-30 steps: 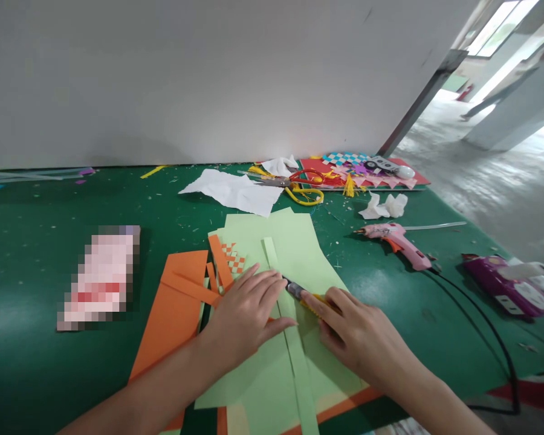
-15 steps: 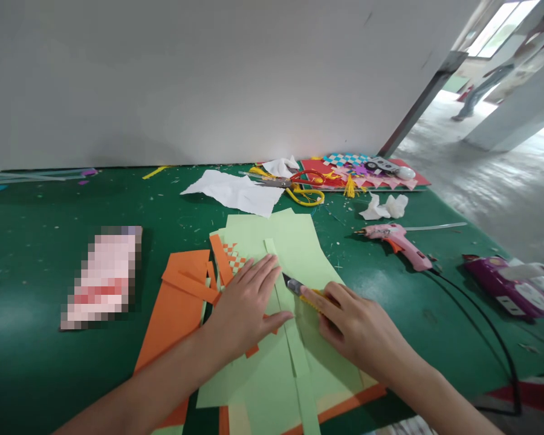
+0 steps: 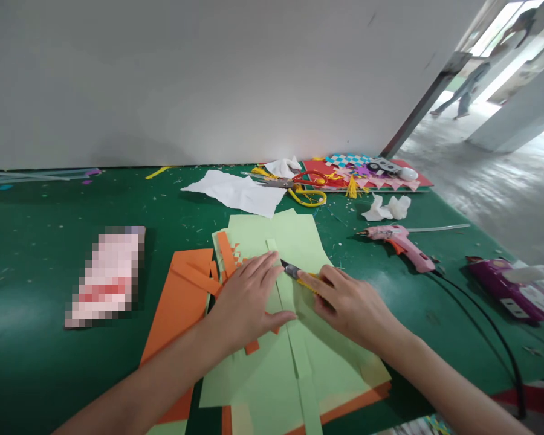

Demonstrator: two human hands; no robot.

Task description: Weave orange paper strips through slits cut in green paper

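Note:
My right hand (image 3: 349,305) grips a yellow utility knife (image 3: 294,272), its blade tip at a narrow light green paper strip (image 3: 294,347). That strip lies lengthwise over light green paper sheets (image 3: 340,356). Flat on the sheets rests my left hand (image 3: 254,296), fingers stretched out, fingertips beside the strip and close to the blade. Orange paper strips (image 3: 227,254) and a small orange-and-green woven check piece (image 3: 238,252) show beyond my left hand, which partly covers them. Orange paper (image 3: 176,308) lies to the left, under my forearm.
A pink glue gun (image 3: 399,241) with a black cord lies right, near a purple power strip (image 3: 512,287). Scissors (image 3: 294,182), white paper (image 3: 236,192) and crumpled tissue (image 3: 387,208) lie at the back. A blurred pink packet (image 3: 109,275) is left. A person (image 3: 476,78) stands in the distance.
My right hand and the knife have shifted slightly up and left along the strip's upper part. My left hand stays pressed flat. The view has moved a little; the distant person has changed stance.

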